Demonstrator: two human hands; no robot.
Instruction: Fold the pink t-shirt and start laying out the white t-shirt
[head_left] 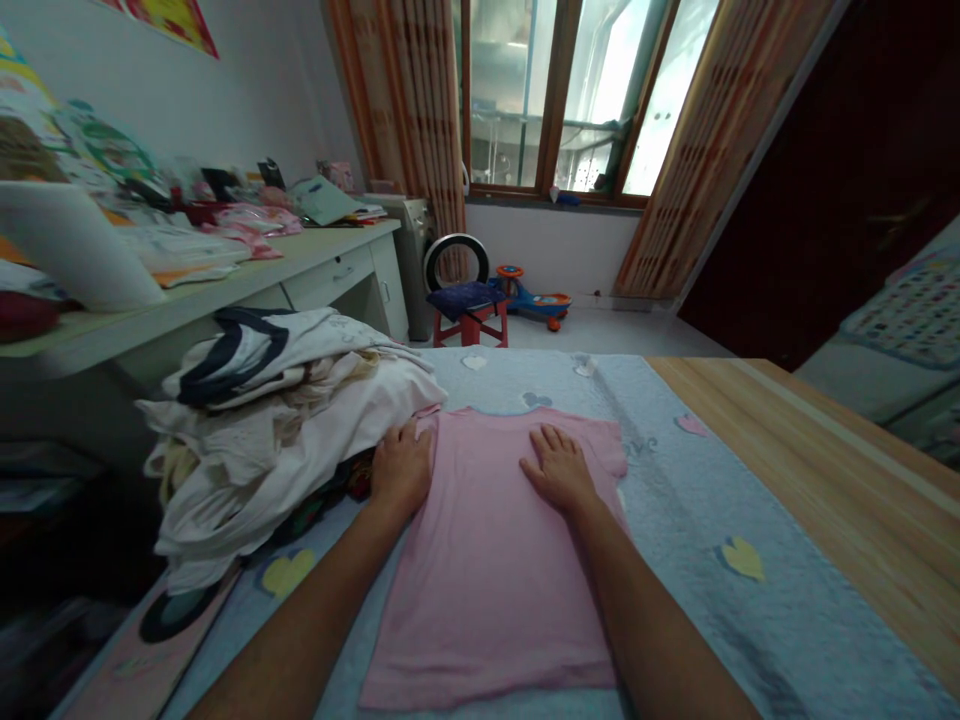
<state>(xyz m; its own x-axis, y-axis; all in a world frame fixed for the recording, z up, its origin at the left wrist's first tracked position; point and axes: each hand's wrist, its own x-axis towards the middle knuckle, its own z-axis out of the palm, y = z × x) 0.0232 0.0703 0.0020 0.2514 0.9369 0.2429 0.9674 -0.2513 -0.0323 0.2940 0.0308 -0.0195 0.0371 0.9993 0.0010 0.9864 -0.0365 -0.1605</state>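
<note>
A pink short-sleeved T-shirt lies spread flat on a light blue cloth with heart and cloud shapes, its neckline pointing away from me. Flat on the shirt's left shoulder, by the sleeve, rests my left hand, fingers stretched out. My right hand presses on the upper right chest with its fingers spread. The left sleeve is partly hidden under my left hand and beside the clothes. Close to my left hand sits a heap of rumpled clothes, mostly white and cream with dark navy stripes.
A pink board-like item lies at the lower left. Bare wood borders the cloth on the right. A cluttered desk stands at the left; beyond are a red stool, a toy ride-on car and curtains.
</note>
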